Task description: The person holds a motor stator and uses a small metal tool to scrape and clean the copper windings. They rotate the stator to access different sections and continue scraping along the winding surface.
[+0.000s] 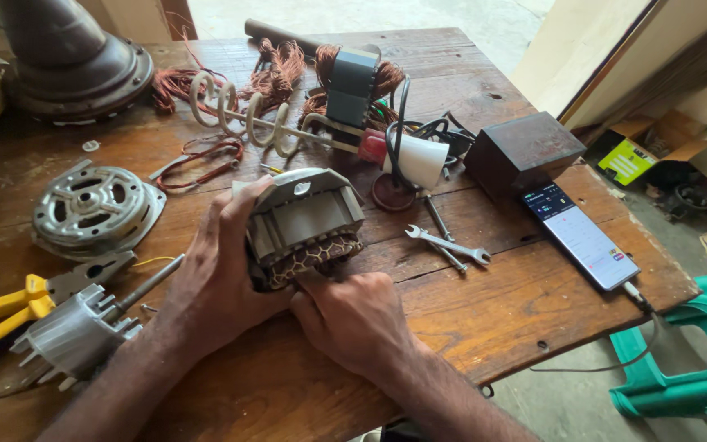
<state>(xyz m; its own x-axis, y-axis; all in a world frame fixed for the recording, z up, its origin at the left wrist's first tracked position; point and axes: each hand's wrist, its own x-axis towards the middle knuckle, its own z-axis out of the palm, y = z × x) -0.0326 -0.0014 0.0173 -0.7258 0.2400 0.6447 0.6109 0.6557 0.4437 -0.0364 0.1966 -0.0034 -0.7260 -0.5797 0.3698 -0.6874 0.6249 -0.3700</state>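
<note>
Head view, my left hand: My left hand (221, 266) was closed around the motor stator (304, 223), fingers wrapped over its left side and top.
Head view, my right hand: My right hand (353, 315) was curled shut, its fingers pushed up against the copper winding (314, 255) on the near side of the stator.
Where the stator was: It sat in the middle of the wooden table (468, 319), right between my two hands and touching both.
Which way it lay: It was just ahead of my right hand and to the right of my left hand. Its open hole faced up and away from me, tipped a little. The winding side was turned to me.
Nearer hand: Both hands touched it, but my left hand held most of it.
Left of me: A grey rotor with a shaft (83, 327) and yellow pliers (10, 307) lay near my left arm.
Right of me: A small spanner (449, 244) lay near, and a phone (584, 237) lay farther off.
</note>
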